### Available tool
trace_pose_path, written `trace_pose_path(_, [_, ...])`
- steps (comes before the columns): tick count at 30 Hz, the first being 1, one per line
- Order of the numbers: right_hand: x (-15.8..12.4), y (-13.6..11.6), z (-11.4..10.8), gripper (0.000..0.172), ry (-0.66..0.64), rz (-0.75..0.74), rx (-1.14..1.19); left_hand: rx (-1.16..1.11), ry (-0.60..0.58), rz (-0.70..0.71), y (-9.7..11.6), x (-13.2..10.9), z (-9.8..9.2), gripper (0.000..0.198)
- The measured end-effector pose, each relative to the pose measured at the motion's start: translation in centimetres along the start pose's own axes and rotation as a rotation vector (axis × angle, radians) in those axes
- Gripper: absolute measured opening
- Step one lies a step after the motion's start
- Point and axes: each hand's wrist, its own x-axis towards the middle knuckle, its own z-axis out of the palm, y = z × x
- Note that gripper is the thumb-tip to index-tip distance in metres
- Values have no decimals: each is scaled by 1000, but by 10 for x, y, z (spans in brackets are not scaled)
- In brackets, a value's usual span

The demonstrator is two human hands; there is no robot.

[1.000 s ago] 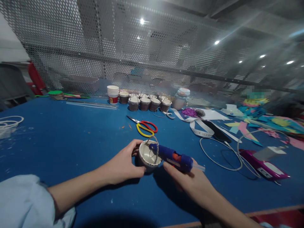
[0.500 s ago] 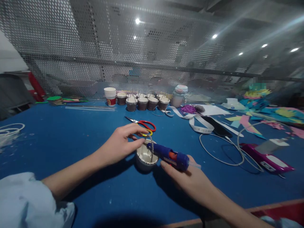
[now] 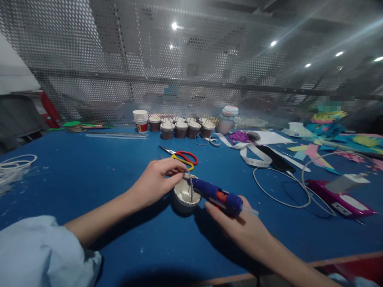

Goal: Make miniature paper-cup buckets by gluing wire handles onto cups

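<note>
A small white paper cup (image 3: 183, 196) stands on the blue table (image 3: 89, 175) in front of me. My left hand (image 3: 155, 181) hovers over its far rim and pinches a thin twine handle (image 3: 189, 181) that hangs into the cup. My right hand (image 3: 239, 227) grips a blue glue gun (image 3: 217, 195) with an orange trigger. Its nozzle points left and reaches over the cup's rim next to the twine.
Red and yellow scissors (image 3: 182, 157) lie just behind the cup. Several brown cups (image 3: 181, 128) and a white cup stack (image 3: 140, 119) stand by the mesh wall. White ribbon (image 3: 251, 153), cables (image 3: 281, 191), a magenta device (image 3: 338, 195) and coloured paper scraps (image 3: 335, 139) lie right.
My left hand let go of the cup's side, rose over the rim and pinched the twine handle. The cup went from tilted to upright. The glue gun stayed at the rim.
</note>
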Motion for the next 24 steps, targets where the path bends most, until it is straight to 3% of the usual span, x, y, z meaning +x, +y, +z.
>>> trace_pose_path(10, [-1,3,1,26,53,-29,4,36,2,41,-6,-3,1,13])
trace_pose_path(24, [2,4,2,30,-3,-8,11,27,26,44,-6,-4,2,12])
